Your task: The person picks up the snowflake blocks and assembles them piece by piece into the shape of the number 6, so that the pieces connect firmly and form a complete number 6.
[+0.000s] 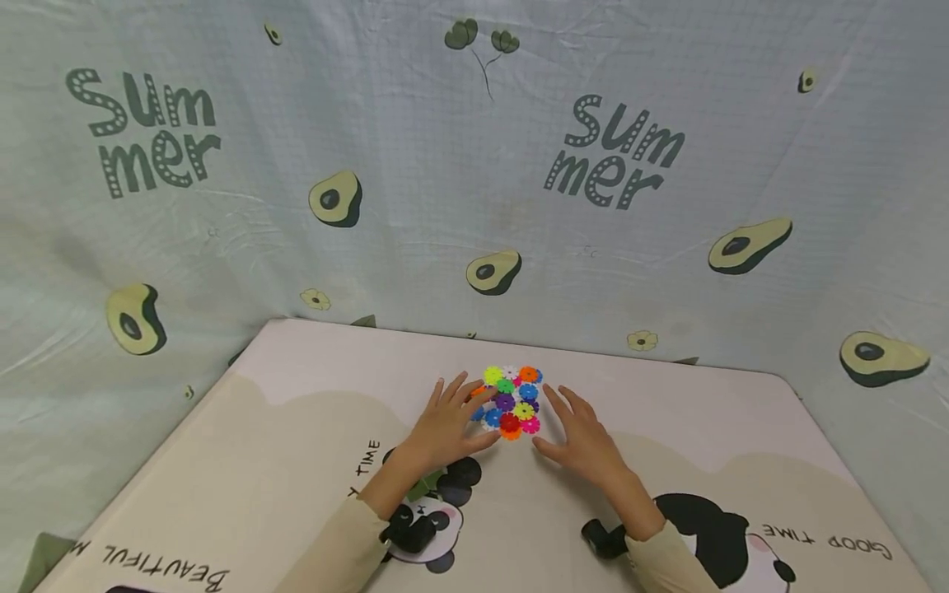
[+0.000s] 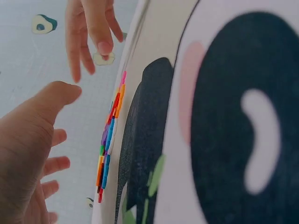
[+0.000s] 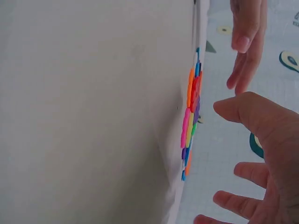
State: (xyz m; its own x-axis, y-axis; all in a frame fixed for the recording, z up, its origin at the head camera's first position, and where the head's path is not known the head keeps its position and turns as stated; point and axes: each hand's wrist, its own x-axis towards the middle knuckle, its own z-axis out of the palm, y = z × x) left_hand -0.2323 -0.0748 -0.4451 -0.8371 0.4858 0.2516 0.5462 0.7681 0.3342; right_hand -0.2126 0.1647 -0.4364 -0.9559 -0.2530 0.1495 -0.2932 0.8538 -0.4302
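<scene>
- Left hand point(image 1: 443, 428): released, fingers spread; fingertips overlap the left edge of the disc cluster point(image 1: 506, 402) in the head view. Contact cannot be determined.
- Right hand point(image 1: 584, 445): released, fingers parted, just right of the cluster.
- Disc cluster: multicoloured, toothed pieces, flat between the hands, toward the far table edge.
- Table point(image 1: 296, 461): pale, panda-printed surface.
- Fabric wall point(image 1: 415, 123): avocado-printed, beyond the table.
- Sleeved forearms point(image 1: 334, 548): extended from the near side, converging.

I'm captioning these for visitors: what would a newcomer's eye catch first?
Probably the bright cluster of multicoloured toothed discs on the tabletop, flanked by the left hand and the right hand. Next, the dark "Summer" lettering and avocado prints on the pale fabric behind.
</scene>
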